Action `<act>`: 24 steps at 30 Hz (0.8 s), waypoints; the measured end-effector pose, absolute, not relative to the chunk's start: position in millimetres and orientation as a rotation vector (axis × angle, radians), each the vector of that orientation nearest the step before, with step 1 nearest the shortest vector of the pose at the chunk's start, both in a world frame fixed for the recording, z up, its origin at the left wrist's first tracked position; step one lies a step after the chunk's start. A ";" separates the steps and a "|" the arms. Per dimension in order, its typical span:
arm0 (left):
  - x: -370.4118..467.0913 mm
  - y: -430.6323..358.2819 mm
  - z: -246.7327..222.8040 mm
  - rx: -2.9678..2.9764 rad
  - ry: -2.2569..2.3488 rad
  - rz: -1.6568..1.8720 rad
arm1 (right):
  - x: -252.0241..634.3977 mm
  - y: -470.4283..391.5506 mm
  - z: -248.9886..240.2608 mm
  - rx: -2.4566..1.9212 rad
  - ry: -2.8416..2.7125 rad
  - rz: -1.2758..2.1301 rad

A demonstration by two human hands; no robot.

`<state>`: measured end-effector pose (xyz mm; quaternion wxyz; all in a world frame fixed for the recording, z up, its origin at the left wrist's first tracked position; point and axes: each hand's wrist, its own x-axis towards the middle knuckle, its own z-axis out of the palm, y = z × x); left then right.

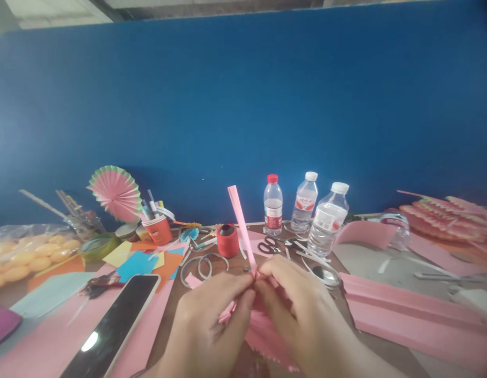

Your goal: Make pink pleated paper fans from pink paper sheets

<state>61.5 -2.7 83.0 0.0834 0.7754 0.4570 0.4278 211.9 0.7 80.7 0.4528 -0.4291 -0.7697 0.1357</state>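
Observation:
My left hand (218, 312) and my right hand (293, 299) meet at the lower middle of the head view, thumbs and fingertips pressed together on pink folded paper (242, 223). A narrow, tightly pleated strip of it rises above the fingertips, leaning slightly left. Below the pinch, pink paper (269, 336) spreads out under my hands, its edge uneven; my hands hide much of it, so how it joins the strip cannot be made out. Just beyond the fingers stand a red thread spool (228, 240) and a pair of black-handled scissors (270, 244).
Three water bottles (273, 207) stand by the blue wall (243, 105). Leftward are a phone (117, 323), coloured paper, an orange cup of pens (157, 230), a pleated pink fan (115, 193) and bagged yellow balls (39, 257). Pink sheets (409, 315) and stacked pleated pieces (444, 219) lie right.

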 end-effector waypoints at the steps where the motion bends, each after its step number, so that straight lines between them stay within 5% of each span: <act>1: 60.6 -2.4 86.3 2.263 1.401 1.263 | 212.0 0.4 80.7 -1.044 -1.895 0.361; 15: 51.6 1.7 99.9 1.974 1.428 1.197 | 222.5 -2.1 95.4 -0.896 -1.773 0.946; 24: 57.0 -0.5 103.9 1.657 1.425 1.148 | 222.9 3.5 94.7 -1.053 -1.728 1.003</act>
